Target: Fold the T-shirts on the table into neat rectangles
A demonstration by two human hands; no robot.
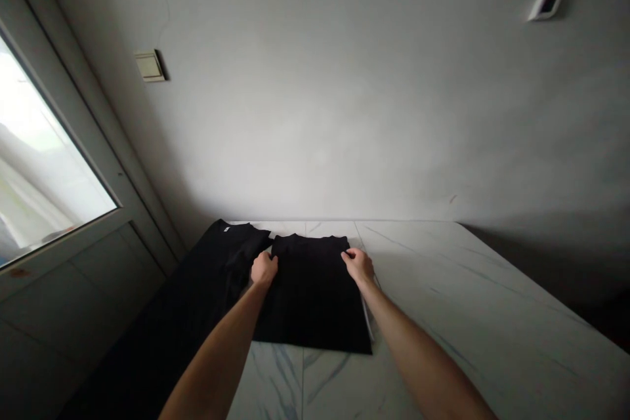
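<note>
A folded black garment (312,295) lies on the marble-patterned table; its exact kind cannot be told. My left hand (264,268) is closed on its left edge near the top. On the opposite edge, at about the same height, my right hand (359,265) pinches the cloth between thumb and fingers. A thin pale edge shows along the garment's right side, beneath it. To the left, a second black garment (197,302) is spread out, with a small white label near its far end. My left forearm covers part of it.
The white table (443,289) with grey veining reaches back to a grey wall (319,92). A light switch (150,66) and a small white device (545,8) are on the wall. At left stands a door (98,262) with a bright glass pane.
</note>
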